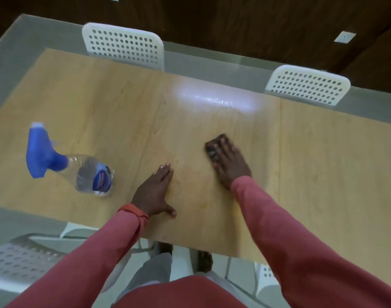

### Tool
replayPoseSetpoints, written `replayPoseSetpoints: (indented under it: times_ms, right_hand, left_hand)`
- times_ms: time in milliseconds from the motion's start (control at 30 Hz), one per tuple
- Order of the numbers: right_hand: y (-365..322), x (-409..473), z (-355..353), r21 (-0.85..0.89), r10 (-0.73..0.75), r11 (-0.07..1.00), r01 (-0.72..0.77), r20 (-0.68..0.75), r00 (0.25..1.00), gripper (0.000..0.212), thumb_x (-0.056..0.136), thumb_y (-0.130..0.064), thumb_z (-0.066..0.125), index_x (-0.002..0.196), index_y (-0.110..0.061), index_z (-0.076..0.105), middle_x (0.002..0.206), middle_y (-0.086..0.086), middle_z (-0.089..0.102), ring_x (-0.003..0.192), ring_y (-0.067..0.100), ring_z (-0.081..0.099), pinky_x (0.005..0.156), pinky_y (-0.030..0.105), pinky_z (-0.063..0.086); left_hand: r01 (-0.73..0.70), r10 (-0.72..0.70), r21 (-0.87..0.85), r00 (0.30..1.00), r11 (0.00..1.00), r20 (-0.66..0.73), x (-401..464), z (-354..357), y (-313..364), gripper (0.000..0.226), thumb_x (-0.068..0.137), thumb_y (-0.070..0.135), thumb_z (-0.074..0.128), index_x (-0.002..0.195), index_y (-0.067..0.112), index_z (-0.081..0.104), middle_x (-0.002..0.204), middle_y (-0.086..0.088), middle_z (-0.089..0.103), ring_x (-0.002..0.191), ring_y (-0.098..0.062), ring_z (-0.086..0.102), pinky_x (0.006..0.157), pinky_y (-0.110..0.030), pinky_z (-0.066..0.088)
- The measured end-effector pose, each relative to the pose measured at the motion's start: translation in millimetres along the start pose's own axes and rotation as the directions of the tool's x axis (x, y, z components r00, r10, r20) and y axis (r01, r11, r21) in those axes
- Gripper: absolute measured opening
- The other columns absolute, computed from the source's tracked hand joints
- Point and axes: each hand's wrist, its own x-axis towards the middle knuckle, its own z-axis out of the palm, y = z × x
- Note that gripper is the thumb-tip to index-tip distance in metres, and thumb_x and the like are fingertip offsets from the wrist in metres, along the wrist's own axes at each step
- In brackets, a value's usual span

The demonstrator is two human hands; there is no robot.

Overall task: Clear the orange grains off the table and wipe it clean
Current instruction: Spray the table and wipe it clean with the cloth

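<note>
Pressing flat w/ straight fingers, right hand (231, 164) is wiping dark cloth pad (213, 148) across light wooden table (323, 165); left hand (155, 192) is bracing, open, empty. Faint orange residue (190, 174) at cloth's 7 o'clock probably needs next pass.

You see soft, dim indoor light; a white glare patch sits on the table (214, 98), everything is slightly blurred, and edges bow outward.

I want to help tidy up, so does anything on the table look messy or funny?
Yes. A faint orange smear stains the light wooden table between the left hand and the right hand, which presses a dark cloth.
</note>
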Motion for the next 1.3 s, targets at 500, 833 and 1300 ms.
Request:
replayPoseSetpoints:
  times_ms: [500,833,1300]
  right_hand:
    - [93,-85,2,0.041,0.052,0.998,-0.050,-0.047,0.998,0.074,0.093,-0.054,0.006,0.159,-0.021,0.011,0.167,0.005,-0.002,0.155,0.025,-0.004,0.125,0.040,0.003]
    - [54,-220,66,-0.070,-0.726,0.686,0.724,-0.002,0.688,0.057,0.104,-0.038,0.038,0.158,-0.024,0.026,0.166,0.005,0.019,0.154,0.028,0.013,0.125,0.045,0.014]
    - [21,-176,64,-0.075,-0.640,0.769,0.635,-0.092,0.763,0.056,0.102,-0.040,0.036,0.154,-0.019,0.039,0.162,0.010,0.030,0.151,0.034,0.025,0.121,0.052,0.026]
  left_hand:
    - [0.195,-0.197,-0.021,0.978,0.980,-0.072,-59,46,54,0.084,0.085,0.031,0.070,0.153,0.019,0.022,0.162,0.007,0.009,0.148,-0.010,0.012,0.115,-0.033,0.031]
    - [0.204,-0.205,-0.025,0.977,0.979,-0.050,-73,57,64,0.079,0.088,0.019,0.067,0.153,0.014,0.023,0.163,0.003,0.006,0.148,-0.013,0.015,0.114,-0.032,0.030]
    - [0.216,-0.215,0.008,0.976,0.976,-0.037,-69,57,66,0.081,0.088,0.018,0.068,0.153,0.012,0.021,0.163,0.002,0.004,0.148,-0.014,0.015,0.114,-0.032,0.028]
